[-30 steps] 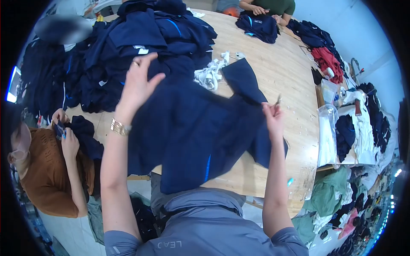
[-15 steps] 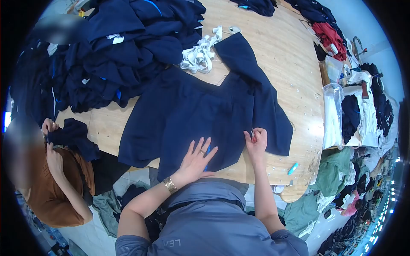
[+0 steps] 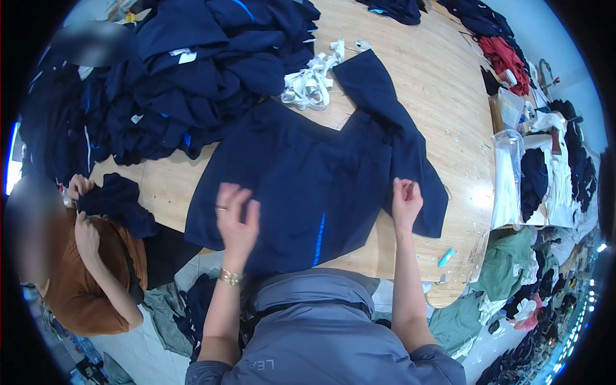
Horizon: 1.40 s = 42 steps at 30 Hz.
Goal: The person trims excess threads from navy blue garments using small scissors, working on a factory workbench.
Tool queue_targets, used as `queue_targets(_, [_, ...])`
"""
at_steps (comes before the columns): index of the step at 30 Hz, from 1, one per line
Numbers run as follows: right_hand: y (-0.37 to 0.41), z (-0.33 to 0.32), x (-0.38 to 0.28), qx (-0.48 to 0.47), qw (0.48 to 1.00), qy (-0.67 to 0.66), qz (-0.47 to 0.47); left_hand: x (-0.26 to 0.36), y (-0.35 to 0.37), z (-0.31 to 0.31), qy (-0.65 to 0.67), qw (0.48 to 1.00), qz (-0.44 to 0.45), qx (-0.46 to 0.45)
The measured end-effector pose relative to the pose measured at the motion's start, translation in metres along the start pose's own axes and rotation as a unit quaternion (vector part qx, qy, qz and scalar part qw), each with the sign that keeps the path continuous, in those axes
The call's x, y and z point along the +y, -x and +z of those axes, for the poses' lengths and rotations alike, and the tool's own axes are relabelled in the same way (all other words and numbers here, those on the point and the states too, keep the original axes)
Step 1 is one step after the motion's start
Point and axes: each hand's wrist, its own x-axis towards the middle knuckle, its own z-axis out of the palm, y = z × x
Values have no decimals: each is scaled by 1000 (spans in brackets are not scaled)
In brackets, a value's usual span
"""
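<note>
A dark navy garment (image 3: 289,186) lies spread on the wooden table in front of me, one sleeve reaching up and right. A bright blue stripe (image 3: 319,240) shows near its lower edge. My left hand (image 3: 238,215) is over the garment's left part, fingers apart and slightly curled, holding nothing. Over the right part, near the sleeve, my right hand (image 3: 407,199) is closed with its fingertips pinched together; whatever they hold is too small to make out.
A large pile of navy garments (image 3: 192,77) fills the back left, beside white straps (image 3: 308,86). A co-worker (image 3: 96,276) handles dark cloth at the left. A turquoise tool (image 3: 446,257) lies near the table's right front. Clothes are heaped beyond the right edge.
My left hand has lifted off the cloth and moved left, uncovering the blue stripe. My right hand has shifted slightly right and up. The view has shifted a little.
</note>
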Motion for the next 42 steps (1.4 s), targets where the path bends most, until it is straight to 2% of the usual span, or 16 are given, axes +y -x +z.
queue_targets(3, [-29, 24, -38, -61, 994, -81, 37, -53, -5, -26, -147, 978, -121, 91])
queue_targets(8, [-68, 85, -36, -200, 973, 113, -34, -102, 7, -47, -269, 917, -286, -74])
queue_targets(10, [-74, 91, -51, -288, 932, 219, -28, -112, 9, -48, -215, 931, -284, -78])
queue_targets(11, [-74, 95, -39, -270, 936, 209, -88, -114, 12, -47, -242, 935, -249, -69])
queue_targets(14, [-79, 78, -57, -308, 944, 117, 30, -105, 5, -55, -114, 953, -280, -13])
queue_targets(15, [-77, 71, -53, -274, 958, 86, -1, -96, 6, -59, -101, 973, -206, 21])
queue_targets(17, [-78, 39, -37, -200, 977, 35, 61, -69, 14, -66, -67, 993, -54, 83])
queue_targets(19, [-78, 20, 4, -143, 985, 99, 21, -46, 36, -65, -70, 995, 67, 20])
queue_targets(23, [-73, 1, 5, -82, 959, 262, -66, -2, 68, -62, 53, 956, 147, -249])
queue_targets(26, [-73, 23, -46, -38, 952, 265, -147, 9, 82, -59, 107, 955, 82, -266])
queue_targets(28, [-77, 53, -77, -70, 948, 255, -178, 8, 80, -54, 120, 971, 47, -200])
queue_targets(34, [-74, 181, -115, -300, 888, 309, -159, 9, 55, -30, 6, 995, -96, -30])
queue_targets(37, [-79, 211, -113, -462, 845, 225, -148, -3, 59, -26, 16, 980, -134, -143])
queue_targets(38, [-86, 209, -110, -437, 883, 134, -106, -9, 59, -25, 36, 972, -153, -176])
queue_targets(40, [-90, 162, -135, -372, 927, -47, -14, -18, 52, -31, 95, 973, -194, -79])
queue_targets(42, [-92, 112, -129, -298, 912, -281, 27, -8, 37, -53, 85, 983, -162, 22])
